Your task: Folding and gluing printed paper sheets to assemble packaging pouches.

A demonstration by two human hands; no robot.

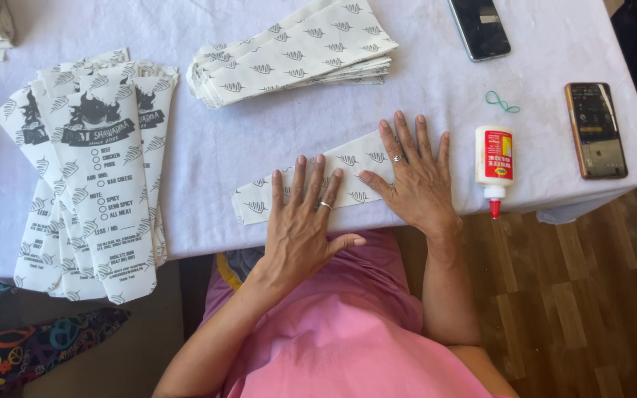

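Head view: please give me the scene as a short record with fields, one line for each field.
left hand: left hand lies flat, palm down, on the folded paper bag
right hand: right hand lies flat on the same bag, fingers spread
bag pattern: white with small dark leaf prints
left pile: printed flat sheets, fanned, hanging over the table edge
far pile: stack of folded bags
glue: glue bottle lying on its side, red tip toward the person
other: two phones, green rubber band
surface: white tablecloth
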